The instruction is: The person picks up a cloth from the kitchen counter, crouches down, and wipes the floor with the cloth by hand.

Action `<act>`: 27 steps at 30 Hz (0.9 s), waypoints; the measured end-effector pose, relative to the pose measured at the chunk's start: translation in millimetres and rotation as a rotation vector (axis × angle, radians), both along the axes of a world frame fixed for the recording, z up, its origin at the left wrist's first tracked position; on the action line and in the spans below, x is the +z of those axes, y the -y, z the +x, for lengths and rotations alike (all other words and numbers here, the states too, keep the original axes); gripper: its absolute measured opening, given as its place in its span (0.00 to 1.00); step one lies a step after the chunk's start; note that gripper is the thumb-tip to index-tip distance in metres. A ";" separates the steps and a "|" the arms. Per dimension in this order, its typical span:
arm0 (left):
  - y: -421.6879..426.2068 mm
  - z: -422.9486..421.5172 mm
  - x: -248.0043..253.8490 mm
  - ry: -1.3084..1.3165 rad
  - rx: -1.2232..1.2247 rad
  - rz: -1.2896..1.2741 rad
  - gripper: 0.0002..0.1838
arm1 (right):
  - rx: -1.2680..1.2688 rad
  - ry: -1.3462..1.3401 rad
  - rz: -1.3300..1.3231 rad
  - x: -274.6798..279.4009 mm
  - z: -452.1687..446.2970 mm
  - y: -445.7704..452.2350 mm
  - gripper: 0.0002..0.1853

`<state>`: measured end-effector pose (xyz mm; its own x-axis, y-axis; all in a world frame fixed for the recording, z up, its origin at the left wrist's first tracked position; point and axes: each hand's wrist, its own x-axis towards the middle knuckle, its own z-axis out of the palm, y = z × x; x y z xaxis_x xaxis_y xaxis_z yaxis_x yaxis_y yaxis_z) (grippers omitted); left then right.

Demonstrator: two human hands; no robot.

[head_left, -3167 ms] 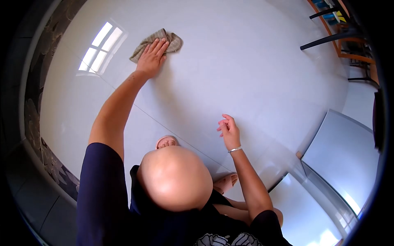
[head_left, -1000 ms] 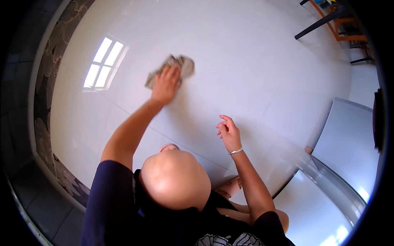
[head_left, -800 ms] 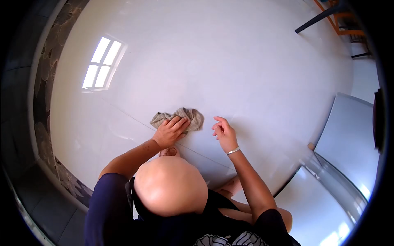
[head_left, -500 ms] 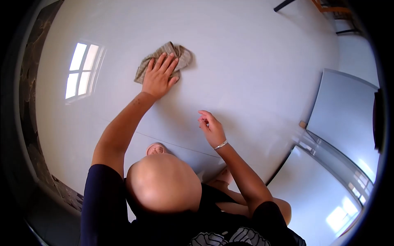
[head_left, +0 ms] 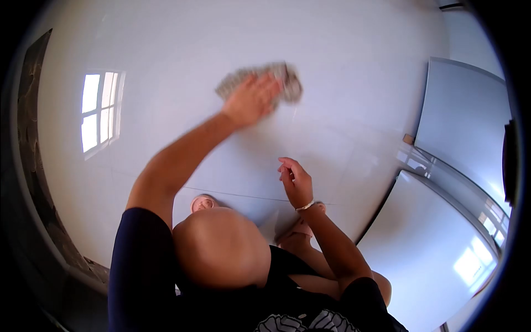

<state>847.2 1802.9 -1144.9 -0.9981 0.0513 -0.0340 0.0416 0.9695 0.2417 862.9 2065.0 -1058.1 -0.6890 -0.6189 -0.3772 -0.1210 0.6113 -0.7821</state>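
A folded, striped grey-brown cloth (head_left: 290,83) lies on the glossy white floor, smeared by motion. My left hand (head_left: 251,99) rests on top of it, palm down, fingers stretched out across the fabric rather than wrapped round it. Parts of the cloth are hidden under the palm. Closer to my body, my right hand (head_left: 296,180) hovers with its fingers loosely bent and nothing in them. A pale bracelet (head_left: 305,206) circles that wrist.
White floor (head_left: 354,94) stretches ahead, with a thin tile seam in front of my feet. Pink slippers (head_left: 203,202) are on my feet. To the right stands a glossy grey-white appliance-like unit (head_left: 462,122), a small brown block (head_left: 408,138) by its corner. Dark stone-patterned edging (head_left: 27,127) runs along the left.
My left hand has slid the cloth to the right across the floor. My right hand has shifted slightly right and down. The view has turned, and the chair-like legs at upper right have left it.
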 end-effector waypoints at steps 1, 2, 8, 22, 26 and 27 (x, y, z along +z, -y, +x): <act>25.1 -21.5 5.3 -0.013 0.097 -0.045 0.34 | -0.001 -0.002 -0.014 3.6 -7.7 6.2 0.12; 47.5 -38.5 0.2 -0.017 0.158 -0.138 0.34 | 0.000 0.012 -0.008 6.2 -16.0 11.6 0.12; 51.9 -15.9 4.9 0.026 0.286 -0.190 0.34 | 0.020 -0.215 -0.024 6.4 -40.8 38.5 0.13; -73.7 153.0 33.8 0.085 0.209 0.403 0.36 | 0.492 -0.625 0.195 -35.2 -5.2 65.2 0.26; -32.2 104.5 23.6 0.008 0.233 0.303 0.35 | 0.472 -0.729 0.298 -45.6 -38.8 116.2 0.25; -24.1 94.1 25.4 -0.032 0.243 0.262 0.34 | 0.447 -0.718 0.308 -46.2 -48.0 128.6 0.24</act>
